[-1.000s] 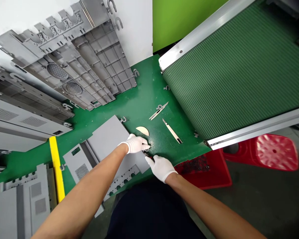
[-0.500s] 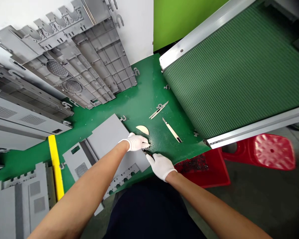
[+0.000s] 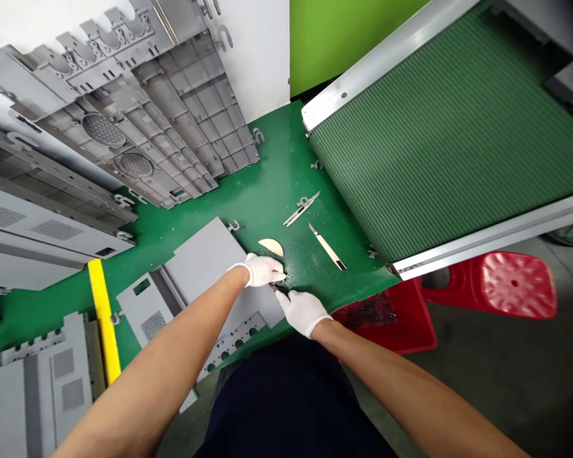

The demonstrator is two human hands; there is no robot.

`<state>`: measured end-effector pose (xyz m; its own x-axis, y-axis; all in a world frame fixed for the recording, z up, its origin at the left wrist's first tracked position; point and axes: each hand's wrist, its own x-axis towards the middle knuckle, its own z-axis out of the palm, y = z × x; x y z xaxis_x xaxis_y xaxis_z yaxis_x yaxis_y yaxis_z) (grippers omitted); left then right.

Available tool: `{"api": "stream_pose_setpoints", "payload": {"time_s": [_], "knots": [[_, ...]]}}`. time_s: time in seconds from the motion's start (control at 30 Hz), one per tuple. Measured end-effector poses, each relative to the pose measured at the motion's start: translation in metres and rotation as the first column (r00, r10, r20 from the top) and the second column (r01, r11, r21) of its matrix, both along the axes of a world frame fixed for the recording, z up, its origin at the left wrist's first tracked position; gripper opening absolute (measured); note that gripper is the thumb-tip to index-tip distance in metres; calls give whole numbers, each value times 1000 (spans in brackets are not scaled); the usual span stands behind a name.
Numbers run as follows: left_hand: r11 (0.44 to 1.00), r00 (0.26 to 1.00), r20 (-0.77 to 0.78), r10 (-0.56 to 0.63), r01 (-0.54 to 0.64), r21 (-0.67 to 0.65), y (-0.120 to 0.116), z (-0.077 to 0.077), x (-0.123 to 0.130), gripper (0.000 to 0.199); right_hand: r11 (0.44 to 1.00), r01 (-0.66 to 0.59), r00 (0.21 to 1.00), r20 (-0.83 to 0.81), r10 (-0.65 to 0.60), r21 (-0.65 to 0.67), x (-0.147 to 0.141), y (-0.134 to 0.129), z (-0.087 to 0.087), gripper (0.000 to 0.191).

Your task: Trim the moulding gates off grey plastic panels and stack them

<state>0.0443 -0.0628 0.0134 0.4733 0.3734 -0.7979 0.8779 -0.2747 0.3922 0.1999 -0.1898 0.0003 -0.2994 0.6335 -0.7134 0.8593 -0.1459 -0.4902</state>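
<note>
My left hand (image 3: 265, 271), in a white glove, is closed at the right edge of a flat grey plastic panel (image 3: 210, 254). Its fingers pinch a small grey plastic piece (image 3: 279, 282), mostly hidden. Close below it, my gloved right hand (image 3: 305, 313) is closed on a small dark tool (image 3: 274, 288) whose tip reaches the pinched piece. The tool's kind cannot be made out. Dark crumbs lie beside the left fingertips. Just beyond is a cream half-round piece (image 3: 272, 246). Two pale-handled craft knives lie further off, one knife (image 3: 327, 247) bare and another knife (image 3: 293, 216) under a grey hook-shaped piece (image 3: 304, 201).
Large grey moulded panels (image 3: 162, 121) lean against the wall at the back left. A yellow strip (image 3: 103, 318) crosses the green table (image 3: 248, 197). To the right stand a ribbed green conveyor (image 3: 449, 140), a red bin (image 3: 417, 327) with dark scraps, and a red stool (image 3: 520, 284).
The whole view has shifted slightly. Both hands stay together at the panel's edge, the right one drawn a little closer to the left.
</note>
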Motion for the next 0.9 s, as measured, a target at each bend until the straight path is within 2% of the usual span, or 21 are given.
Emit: {"api": "stream_pose_setpoints", "payload": {"time_s": [0.1, 0.17, 0.23, 0.27, 0.3, 0.37, 0.4, 0.43, 0.47, 0.5, 0.53, 0.57, 0.6, 0.63, 0.67, 0.7, 0.77, 0.83, 0.9], "knots": [[997, 997, 18, 81, -81, -2, 2, 5, -2, 34, 998, 54, 999, 0, -54, 15, 3, -2, -2, 65], [981, 978, 74, 193, -195, 20, -3, 9, 4, 36, 995, 96, 995, -16, -96, 23, 11, -8, 2, 66], [944, 932, 168, 320, -329, 30, -16, 11, 23, 42, 978, 210, 974, -83, -210, -13, 22, -22, 10, 67], [928, 904, 227, 363, -371, -7, -24, 12, 38, 44, 953, 297, 945, -125, -302, -62, 29, -32, 14, 66], [919, 876, 281, 391, -386, -75, -32, 14, 55, 44, 909, 395, 896, -159, -414, -135, 36, -44, 17, 65], [912, 840, 359, 406, -352, -209, -44, 18, 87, 46, 770, 561, 763, -171, -624, -304, 49, -71, 22, 63], [919, 830, 397, 393, -338, -202, -45, 22, 97, 48, 699, 617, 698, -158, -698, -361, 54, -84, 23, 63], [930, 826, 431, 363, -348, -117, -41, 27, 101, 51, 636, 661, 639, -147, -755, -398, 58, -95, 22, 63], [922, 834, 444, 327, -385, 44, -32, 31, 99, 51, 581, 699, 583, -137, -801, -418, 61, -105, 21, 63], [862, 846, 447, 290, -434, 263, -18, 35, 88, 50, 533, 730, 535, -129, -835, -428, 64, -111, 18, 64], [753, 874, 399, 277, -455, 476, -1, 38, 71, 49, 491, 755, 492, -121, -862, -435, 66, -116, 16, 64], [611, 889, 293, 353, -456, 647, 18, 38, 48, 51, 457, 770, 457, -113, -882, -445, 67, -118, 14, 65], [506, 866, 187, 464, -433, 747, 36, 37, 22, 54, 435, 777, 435, -113, -894, -454, 69, -118, 12, 65], [507, 839, 68, 540, -389, 769, 53, 34, -5, 57, 432, 779, 426, -121, -896, -455, 69, -117, 12, 65], [605, 826, -68, 560, -352, 714, 67, 29, -31, 60, 449, 775, 437, -136, -889, -444, 69, -114, 12, 65], [690, 840, -145, 523, -317, 650, 76, 24, -54, 59, 488, 765, 469, -156, -869, -421, 68, -109, 14, 64], [788, 889, -185, 420, -255, 561, 84, 15, -84, 59, 607, 720, 574, -203, -793, -335, 65, -97, 20, 64], [843, 935, -160, 315, -198, 500, 81, 11, -94, 58, 742, 636, 702, -239, -671, -214, 58, -80, 27, 64], [880, 956, -131, 261, -181, 438, 71, 13, -88, 55, 845, 527, 811, -241, -533, -92, 47, -60, 32, 64]]}}
